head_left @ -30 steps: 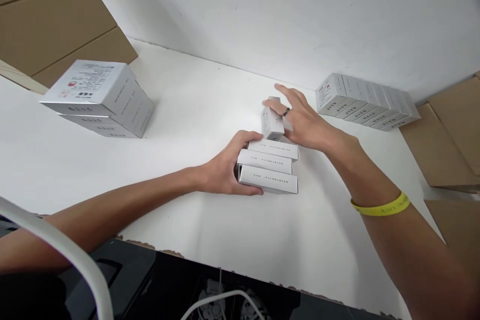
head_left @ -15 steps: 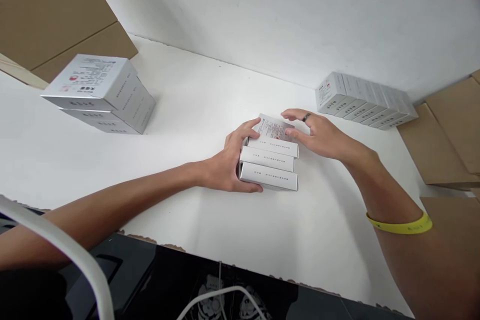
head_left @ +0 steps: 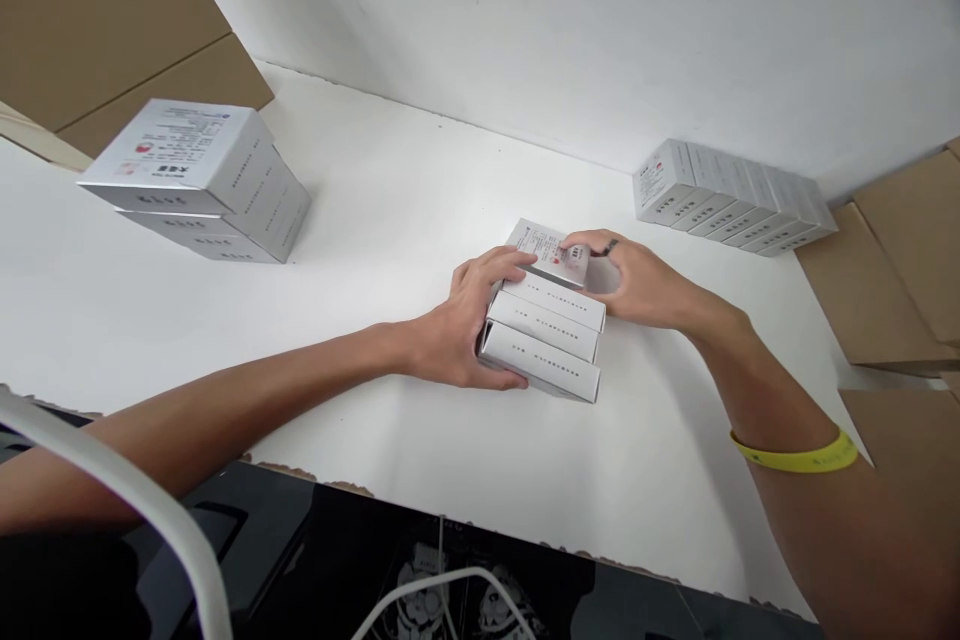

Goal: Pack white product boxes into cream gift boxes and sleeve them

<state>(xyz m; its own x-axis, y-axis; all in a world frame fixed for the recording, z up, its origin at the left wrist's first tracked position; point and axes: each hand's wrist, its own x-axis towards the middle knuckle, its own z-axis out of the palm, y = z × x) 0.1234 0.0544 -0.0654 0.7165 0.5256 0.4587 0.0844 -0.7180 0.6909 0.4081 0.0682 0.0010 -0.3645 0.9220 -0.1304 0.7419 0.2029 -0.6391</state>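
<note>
A white table (head_left: 360, 220) runs back to a white wall, with flat cardboard (head_left: 97, 30) leaning at its far left corner. Just in front of the cardboard sit two bundles (head_left: 191, 180) of white boxes, one on the other, square and untouched. Near the table's middle the left hand (head_left: 457, 335) cups the left end of a stack (head_left: 551, 345) of slim white boxes, thumb low on the near side and fingers curled over the upper edge. Three boxes lie flat and roughly in line; the top box (head_left: 547, 252) sits a little askew on them, and the whole stack is turned slightly on the table. The right hand (head_left: 637, 280), with a ring and a yellow wristband (head_left: 795, 455), closes on the right end, thumb pressing down on the top box and fingers bent behind it. By the look of it, the four are gathered but not yet squared. Well apart, by the wall at right, a row (head_left: 731, 200) of like boxes stands on edge, beside more cardboard (head_left: 877, 290).
</note>
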